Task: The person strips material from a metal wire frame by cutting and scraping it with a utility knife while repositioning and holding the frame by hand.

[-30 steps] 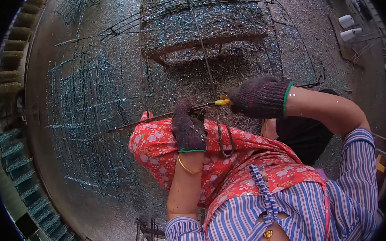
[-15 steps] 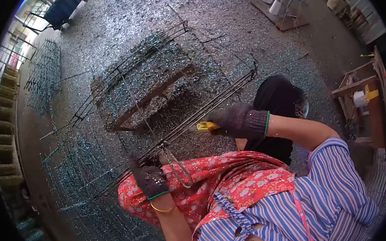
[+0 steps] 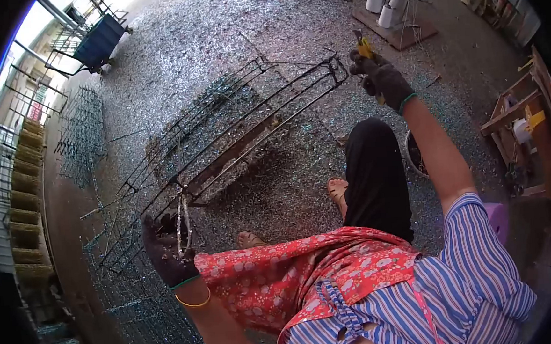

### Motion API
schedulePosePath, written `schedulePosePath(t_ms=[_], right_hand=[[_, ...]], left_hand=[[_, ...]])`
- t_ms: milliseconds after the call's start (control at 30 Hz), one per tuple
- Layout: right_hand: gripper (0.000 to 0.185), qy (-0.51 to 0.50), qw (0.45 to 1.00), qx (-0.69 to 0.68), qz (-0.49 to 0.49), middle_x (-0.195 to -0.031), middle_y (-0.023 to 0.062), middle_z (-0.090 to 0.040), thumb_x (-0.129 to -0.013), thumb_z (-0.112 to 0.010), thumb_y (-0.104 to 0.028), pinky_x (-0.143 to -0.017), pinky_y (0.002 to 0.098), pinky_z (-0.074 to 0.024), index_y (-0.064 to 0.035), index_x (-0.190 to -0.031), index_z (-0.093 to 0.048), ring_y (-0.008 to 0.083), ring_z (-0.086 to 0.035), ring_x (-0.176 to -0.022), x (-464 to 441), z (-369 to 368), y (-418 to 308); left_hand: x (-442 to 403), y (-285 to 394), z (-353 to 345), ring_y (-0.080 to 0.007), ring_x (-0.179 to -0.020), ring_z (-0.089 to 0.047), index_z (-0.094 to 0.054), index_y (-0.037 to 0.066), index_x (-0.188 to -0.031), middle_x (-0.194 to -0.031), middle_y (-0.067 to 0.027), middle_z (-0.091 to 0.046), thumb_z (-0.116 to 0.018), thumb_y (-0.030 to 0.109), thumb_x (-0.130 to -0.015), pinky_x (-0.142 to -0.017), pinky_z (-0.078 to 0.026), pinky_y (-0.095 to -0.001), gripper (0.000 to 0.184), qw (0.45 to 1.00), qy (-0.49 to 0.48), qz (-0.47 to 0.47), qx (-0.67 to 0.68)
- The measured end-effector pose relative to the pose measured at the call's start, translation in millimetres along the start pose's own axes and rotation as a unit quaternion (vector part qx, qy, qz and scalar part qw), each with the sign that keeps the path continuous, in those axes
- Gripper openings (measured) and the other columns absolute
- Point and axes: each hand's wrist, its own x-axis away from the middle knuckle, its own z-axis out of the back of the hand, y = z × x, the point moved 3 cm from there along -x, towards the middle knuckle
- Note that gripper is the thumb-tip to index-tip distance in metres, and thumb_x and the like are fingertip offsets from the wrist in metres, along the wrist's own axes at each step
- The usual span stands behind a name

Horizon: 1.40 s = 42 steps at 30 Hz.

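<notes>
My left hand [image 3: 169, 251], in a dark glove, closes around the near left part of a long metal rod frame [image 3: 256, 149]. A pale, narrow loop [image 3: 184, 226] hangs from a joint of the frame beside that hand; I cannot tell if it is wire or cord. My right hand [image 3: 387, 82], also gloved, is raised just past the frame's far right end. Its fingers wrap a small yellow tool [image 3: 364, 47] with a dark tip pointing up; its exact kind is unclear. The frame lies tilted, spanning the space between both hands.
A low bench [image 3: 233, 156] strewn with glittering scraps stands behind the frame. Stacked wire racks [image 3: 84, 137] are at left, near a blue cart [image 3: 101, 40]. White thread cones [image 3: 386, 16] sit on a board. A wooden stand [image 3: 517, 117] rises at right.
My right hand has swung from the middle of the frame outward to the upper right with the yellow tool. My left hand has shifted left, and the frame has moved and turned with it.
</notes>
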Motion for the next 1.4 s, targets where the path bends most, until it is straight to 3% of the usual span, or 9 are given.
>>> schedulePosePath(t_ms=[300, 433, 500, 633, 700, 833, 1033, 1100, 1400], right_hand=[[0.016, -0.139, 0.963, -0.229, -0.032, -0.070, -0.0045, -0.052, -0.093, -0.058, -0.025, -0.042, 0.0205, -0.0351, -0.0112, -0.102, -0.057, 0.0047, -0.044, -0.050, -36, -52, 8], [0.015, -0.180, 0.937, -0.297, -0.039, -0.067, -0.0048, -0.052, -0.095, -0.055, -0.023, -0.043, 0.0195, -0.0380, -0.0098, -0.102, -0.058, 0.0044, -0.044, -0.050, -63, -71, -11], [0.016, -0.226, 0.904, -0.359, -0.059, -0.064, -0.0054, -0.050, -0.097, -0.052, -0.023, -0.042, 0.0195, -0.0364, -0.0083, -0.099, -0.058, 0.0046, -0.043, -0.049, -73, -86, -25], [0.019, -0.417, 0.796, -0.433, -0.075, -0.075, -0.0009, -0.057, -0.099, -0.047, -0.019, -0.043, 0.0197, -0.0357, -0.0055, -0.106, -0.058, 0.0061, -0.045, -0.054, -100, -97, -22], [0.022, -0.186, 0.884, -0.423, -0.071, -0.065, -0.0041, -0.049, -0.098, -0.049, -0.026, -0.044, 0.0194, -0.0376, -0.0056, -0.101, -0.058, 0.0039, -0.043, -0.051, -78, -101, -42], [0.028, -0.457, 0.718, -0.516, -0.097, -0.110, 0.0102, -0.058, -0.098, -0.046, -0.013, -0.050, 0.0200, -0.0389, -0.0071, -0.124, -0.054, 0.0093, -0.051, -0.072, -107, -87, -11], [0.026, -0.422, 0.782, -0.453, -0.063, -0.104, 0.0079, -0.061, -0.098, -0.047, -0.015, -0.051, 0.0191, -0.0418, -0.0058, -0.121, -0.055, 0.0084, -0.055, -0.072, -63, -96, -32], [0.027, -0.141, 0.929, -0.341, 0.027, -0.095, 0.0044, -0.062, -0.098, -0.049, -0.019, -0.051, 0.0192, -0.0423, -0.0063, -0.120, -0.056, 0.0081, -0.053, -0.064, -42, -93, -37], [0.022, -0.113, 0.983, -0.136, 0.042, -0.083, 0.0026, -0.064, -0.097, -0.051, -0.026, -0.051, 0.0230, -0.0418, -0.0079, -0.106, -0.059, 0.0078, -0.052, -0.058, 3, -38, -1]], left_hand=[[-36, 54, 7, -0.0270, -0.075, -0.067, -0.062, 0.001, -0.092, -0.085, -0.0149, -0.067, -0.059, 0.028, -0.089, -0.060, -0.058, -0.0370, 0.026, 0.981, -0.100, 0.168, 0.002], [-60, 84, -7, -0.0293, -0.084, -0.065, -0.062, 0.001, -0.100, -0.095, -0.0177, -0.066, -0.057, 0.031, -0.091, -0.076, -0.054, -0.0407, 0.032, 0.947, -0.093, -0.204, -0.229], [-84, 96, 0, -0.0329, -0.081, -0.063, -0.062, 0.002, -0.103, -0.094, -0.0178, -0.064, -0.061, 0.031, -0.088, -0.075, -0.052, -0.0401, 0.033, 0.670, 0.103, -0.431, -0.595], [-9, 31, -68, -0.0353, -0.096, -0.058, -0.057, 0.004, -0.112, -0.108, -0.0170, -0.059, -0.066, 0.019, -0.080, -0.083, -0.048, -0.0446, 0.036, 0.411, -0.043, -0.671, -0.616], [15, 6, -97, -0.0346, -0.113, -0.051, -0.053, 0.008, -0.123, -0.124, -0.0162, -0.052, -0.063, 0.024, -0.083, -0.093, -0.043, -0.0471, 0.044, 0.285, -0.073, -0.721, -0.628], [15, 7, -141, -0.0362, -0.120, -0.043, -0.045, 0.012, -0.134, -0.131, -0.0182, -0.044, -0.065, 0.022, -0.078, -0.098, -0.037, -0.0508, 0.061, 0.280, -0.073, -0.719, -0.631], [-39, 12, -170, -0.0347, -0.112, -0.046, -0.040, 0.016, -0.139, -0.121, -0.0182, -0.047, -0.055, 0.001, -0.073, -0.097, -0.037, -0.0494, 0.069, 0.235, -0.055, -0.750, -0.616], [-44, 12, -179, -0.0338, -0.112, -0.047, -0.043, 0.016, -0.137, -0.120, -0.0155, -0.049, -0.052, -0.002, -0.074, -0.096, -0.038, -0.0485, 0.066, 0.234, -0.101, -0.743, -0.619], [-61, 22, -199, -0.0336, -0.124, -0.045, -0.045, 0.016, -0.138, -0.138, -0.0122, -0.046, -0.039, -0.012, -0.066, -0.102, -0.038, -0.0428, 0.078, 0.188, -0.193, -0.711, -0.650]])
